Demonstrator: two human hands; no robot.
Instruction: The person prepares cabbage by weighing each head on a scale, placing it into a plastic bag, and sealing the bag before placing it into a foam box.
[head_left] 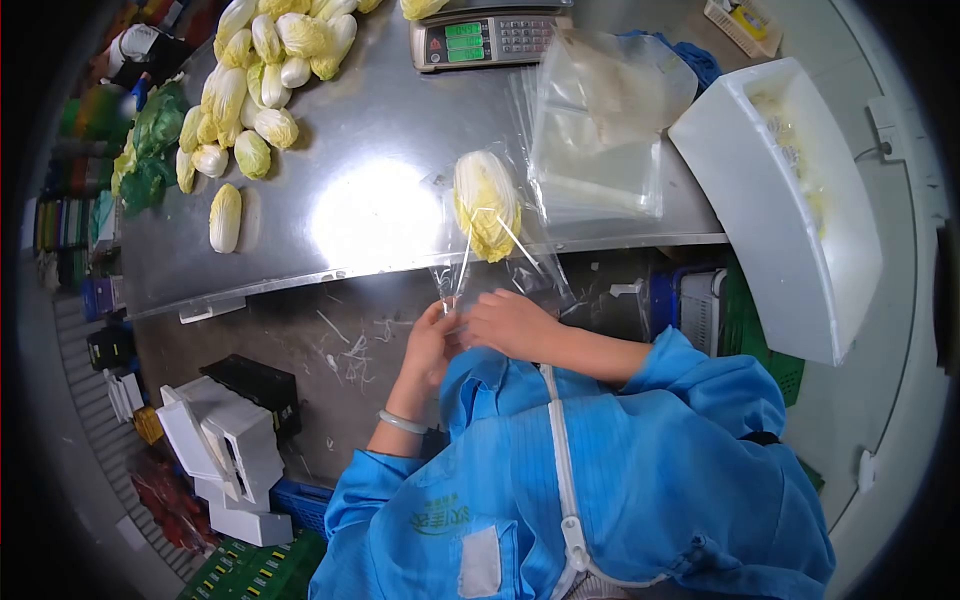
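A napa cabbage (487, 205), pale with yellow leaves, lies inside a clear plastic bag (455, 283) at the front edge of the steel table. The bag's mouth hangs past that edge towards me. My left hand (432, 345), with a bangle at the wrist, is closed and pinches the gathered bag end. Against it sits my right hand (508, 324), its fingers curled at the same bit of plastic; the fingertips are partly hidden. To the right of the cabbage lies a stack of flat clear bags (597, 165).
More napa cabbages (255, 85) are heaped at the table's (340, 140) far left, with a single one nearer. A digital scale (490, 40) stands at the back. On the right is a white foam box (770, 220). Foam boxes (225, 440) and crates stand on the floor at left.
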